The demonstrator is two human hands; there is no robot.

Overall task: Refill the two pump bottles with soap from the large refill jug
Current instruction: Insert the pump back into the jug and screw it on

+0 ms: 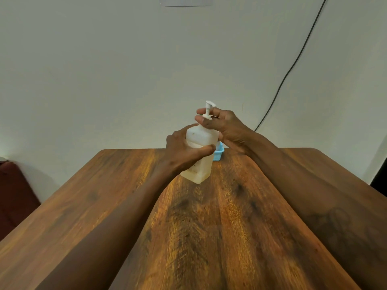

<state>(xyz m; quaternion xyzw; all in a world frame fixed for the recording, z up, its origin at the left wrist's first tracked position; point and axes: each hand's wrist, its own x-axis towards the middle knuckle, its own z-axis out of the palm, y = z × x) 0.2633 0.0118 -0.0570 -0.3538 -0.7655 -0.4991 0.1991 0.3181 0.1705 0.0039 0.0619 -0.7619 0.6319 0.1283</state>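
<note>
A translucent white pump bottle (201, 141) stands on the wooden table (230, 216), slightly tilted. My left hand (184, 151) wraps around the bottle's body from the left. My right hand (222, 126) grips the collar at the bottle's neck, with the white pump head (210, 106) sticking up above the fingers. The lower part of the bottle looks yellowish. No second pump bottle and no refill jug show in this view.
A small light-blue basket (219, 152) sits right behind the bottle near the table's far edge. A black cable (293, 65) runs down the white wall at right. A dark red seat (14, 195) stands left of the table.
</note>
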